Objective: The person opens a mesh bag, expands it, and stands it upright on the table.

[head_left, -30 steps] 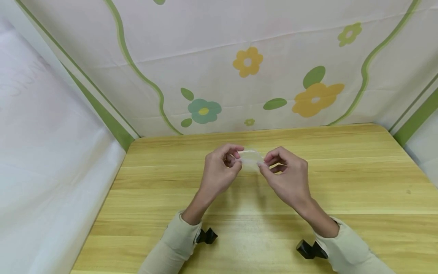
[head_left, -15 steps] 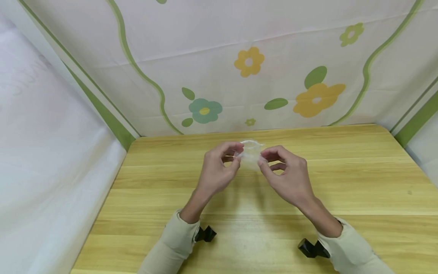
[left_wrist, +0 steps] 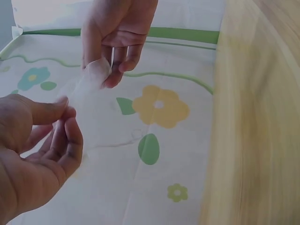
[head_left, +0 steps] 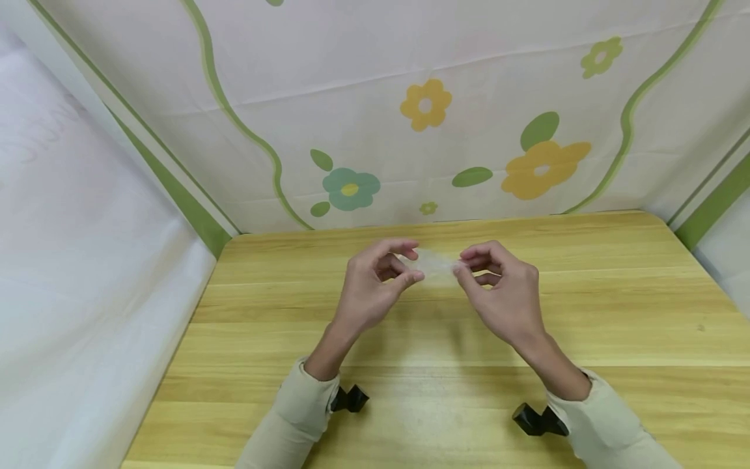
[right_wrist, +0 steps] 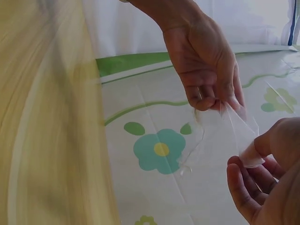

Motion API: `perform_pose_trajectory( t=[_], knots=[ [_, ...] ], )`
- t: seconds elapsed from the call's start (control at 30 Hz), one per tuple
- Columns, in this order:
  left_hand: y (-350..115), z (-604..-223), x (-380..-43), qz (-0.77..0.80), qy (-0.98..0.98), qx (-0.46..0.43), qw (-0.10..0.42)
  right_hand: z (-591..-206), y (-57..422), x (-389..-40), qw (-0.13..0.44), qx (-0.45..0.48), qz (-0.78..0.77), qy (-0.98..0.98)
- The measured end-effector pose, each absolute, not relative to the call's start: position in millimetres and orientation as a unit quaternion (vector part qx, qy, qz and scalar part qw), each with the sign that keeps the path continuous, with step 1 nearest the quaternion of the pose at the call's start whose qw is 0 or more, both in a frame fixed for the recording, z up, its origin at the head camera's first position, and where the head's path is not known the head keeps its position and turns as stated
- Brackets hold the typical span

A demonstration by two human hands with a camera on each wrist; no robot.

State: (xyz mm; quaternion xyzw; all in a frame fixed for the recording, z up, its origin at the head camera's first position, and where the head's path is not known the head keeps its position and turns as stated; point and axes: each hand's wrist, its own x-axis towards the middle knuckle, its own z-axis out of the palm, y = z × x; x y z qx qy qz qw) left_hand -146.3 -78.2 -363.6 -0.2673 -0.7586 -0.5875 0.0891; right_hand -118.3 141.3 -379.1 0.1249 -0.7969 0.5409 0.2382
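Observation:
Between both hands, above the table, stretches a small see-through white bag (head_left: 436, 263) of thin material. My left hand (head_left: 370, 290) pinches its left side, thumb against fingers, as the left wrist view shows. The other side is pinched by my right hand (head_left: 505, 294) between thumb and index finger. In the right wrist view the bag (right_wrist: 233, 133) looks creased and taut, and a thin white cord (right_wrist: 200, 140) with a small loop at its end dangles from it. The same cord (left_wrist: 112, 144) shows in the left wrist view. Part of the bag is hidden behind the fingers.
A wooden table (head_left: 410, 391) lies below the hands. Behind it hangs a white cloth (head_left: 363, 71) printed with flowers and leaves, and a white sheet (head_left: 88, 260) covers the left side. Black mounts stick out at both sleeves.
The hands have moved slightly apart, the right one a little to the right and away. The bag's rim with its white edge, raised half a second ago, now lies flatter and stretched between the fingers.

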Motion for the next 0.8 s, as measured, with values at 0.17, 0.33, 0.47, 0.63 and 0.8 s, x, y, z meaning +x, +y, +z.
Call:
perform_pose_trajectory(
  t=[0.17, 0.33, 0.47, 0.63, 0.8],
  knots=[
    [-80.8, -363.0, -147.9, -0.596, -0.741, -0.301, 0.069, -376.7, 145.4, -120.1, 0.233, 0.112, 0.543, -0.799],
    [-80.5, -364.2, -148.1, -0.567, -0.766, -0.286, 0.097, -375.6, 145.9, -119.9, 0.23, 0.111, 0.545, -0.798],
    [-78.4, -365.5, -148.1, -0.562, -0.773, -0.275, 0.107, -375.6, 145.0, -119.5, 0.221, 0.115, 0.547, -0.799],
    [-74.9, -367.3, -147.2, -0.564, -0.771, -0.276, 0.105, -375.5, 143.9, -118.4, 0.216, 0.12, 0.548, -0.799],
    [-72.9, -369.6, -146.3, -0.549, -0.777, -0.282, 0.124, -375.0, 143.7, -117.8, 0.224, 0.122, 0.545, -0.799]
  ],
)
